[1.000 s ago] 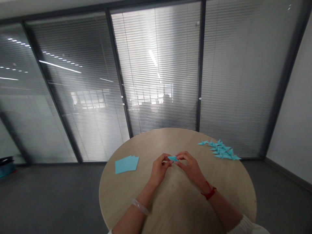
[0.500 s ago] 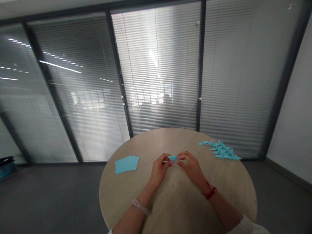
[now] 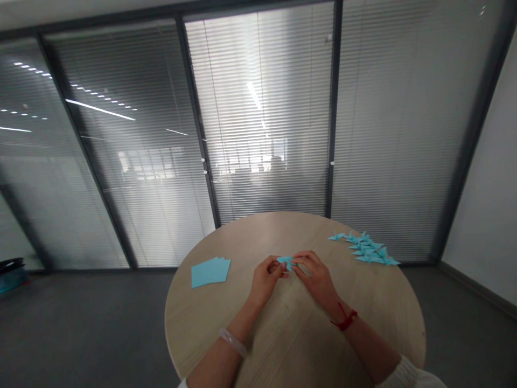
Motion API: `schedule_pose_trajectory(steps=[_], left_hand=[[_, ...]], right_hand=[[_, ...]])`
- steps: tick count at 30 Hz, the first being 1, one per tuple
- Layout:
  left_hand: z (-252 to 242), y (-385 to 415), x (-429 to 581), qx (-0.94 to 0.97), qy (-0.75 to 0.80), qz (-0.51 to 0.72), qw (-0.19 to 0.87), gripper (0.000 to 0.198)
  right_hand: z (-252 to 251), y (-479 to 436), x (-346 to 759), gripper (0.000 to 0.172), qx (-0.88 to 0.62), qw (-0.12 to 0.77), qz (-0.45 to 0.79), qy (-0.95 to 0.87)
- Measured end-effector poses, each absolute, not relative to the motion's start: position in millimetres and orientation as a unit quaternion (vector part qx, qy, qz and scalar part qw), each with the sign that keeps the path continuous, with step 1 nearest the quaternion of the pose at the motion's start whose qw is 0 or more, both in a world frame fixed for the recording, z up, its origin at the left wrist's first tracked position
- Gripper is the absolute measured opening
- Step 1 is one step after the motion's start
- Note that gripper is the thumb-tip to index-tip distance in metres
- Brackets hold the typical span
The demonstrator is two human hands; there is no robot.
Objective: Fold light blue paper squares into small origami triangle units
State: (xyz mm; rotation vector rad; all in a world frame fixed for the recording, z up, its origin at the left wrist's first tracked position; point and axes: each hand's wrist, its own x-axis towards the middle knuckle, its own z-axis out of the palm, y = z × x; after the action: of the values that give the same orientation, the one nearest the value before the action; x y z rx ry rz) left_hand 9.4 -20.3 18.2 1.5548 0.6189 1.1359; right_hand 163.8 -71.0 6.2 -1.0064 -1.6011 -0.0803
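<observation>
A small piece of folded blue paper (image 3: 286,261) is held between my two hands, over the middle of the table. The fingertips of my left hand (image 3: 266,276) pinch its left side. My right hand (image 3: 316,273) pinches the right side between thumb and fingers. Part of the paper is hidden behind the fingers, so its full shape does not show. A cluster of folded blue paper cranes (image 3: 369,250) sits near the table's right edge. To the left of my hands lie several flat sheets of blue paper (image 3: 210,272), overlapping one another.
The round wooden table (image 3: 278,231) stands close to a glass partition with blinds (image 3: 266,124). On the floor at the far left is a blue and black object (image 3: 12,275), only partly in view. A white wall (image 3: 488,205) rises on the right.
More of the folded paper now shows between the hands, with a part pointing down toward me. My fingers have shifted slightly on it. The sheets and cranes have stayed put.
</observation>
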Motion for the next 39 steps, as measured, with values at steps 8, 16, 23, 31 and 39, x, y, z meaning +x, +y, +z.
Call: schedule_pose_trajectory(steps=[8, 16, 23, 31, 39], left_hand=[[18, -20, 7, 0.668, 0.263, 0.461, 0.522, 0.029], [25, -20, 3, 0.667, 0.242, 0.452, 0.54, 0.033], [33, -26, -1, 0.661, 0.209, 0.458, 0.556, 0.03], [37, -29, -3, 0.653, 0.21, 0.445, 0.576, 0.027], [29, -18, -2, 0.617, 0.263, 0.48, 0.565, 0.032]], right_hand=[[5, -65, 169, 0.015, -0.454, 0.61, 0.08, -0.644], [12, -69, 167, 0.031, -0.386, 0.628, 0.418, -0.531], [11, -73, 169, 0.042, -0.307, 0.618, 0.54, -0.483], [16, -80, 167, 0.039, -0.333, 0.583, 0.523, -0.525], [16, -73, 164, 0.037, -0.409, 0.588, 0.405, -0.569]])
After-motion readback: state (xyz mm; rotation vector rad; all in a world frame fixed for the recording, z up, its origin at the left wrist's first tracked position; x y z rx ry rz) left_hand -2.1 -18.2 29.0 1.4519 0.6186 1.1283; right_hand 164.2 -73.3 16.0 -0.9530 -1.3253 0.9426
